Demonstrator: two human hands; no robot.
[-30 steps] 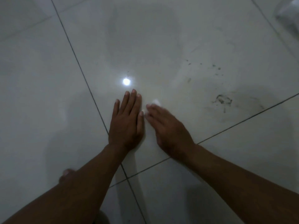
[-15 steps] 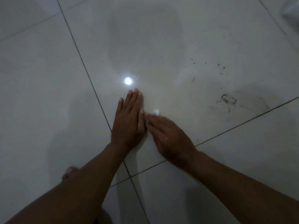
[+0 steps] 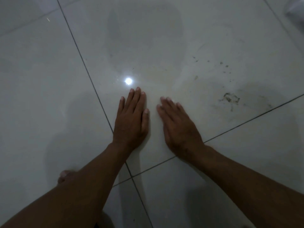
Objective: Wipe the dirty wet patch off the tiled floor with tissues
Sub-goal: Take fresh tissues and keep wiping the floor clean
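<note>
The dirty wet patch (image 3: 229,98) lies on the tiled floor (image 3: 49,79) up and to the right of both hands, a dark smear close to a grout line (image 3: 253,117), with small specks (image 3: 223,64) scattered above it and a faint yellowish film spreading left toward the fingertips. No tissue shows anywhere in view (one could be pressed under the right palm, but that cannot be told). Tissue would be light and soft, likely to go limp and tear once soaked, so it is best folded thick and driven flat under the palm rather than pinched at an edge. The right hand (image 3: 177,127) lies flat, fingers extended, near the patch but not on it; the left hand (image 3: 131,119) is likewise spread flat on the tile just beside it, gripping nothing. A bright reflected light spot (image 3: 128,81) sits just above the left fingertips.
</note>
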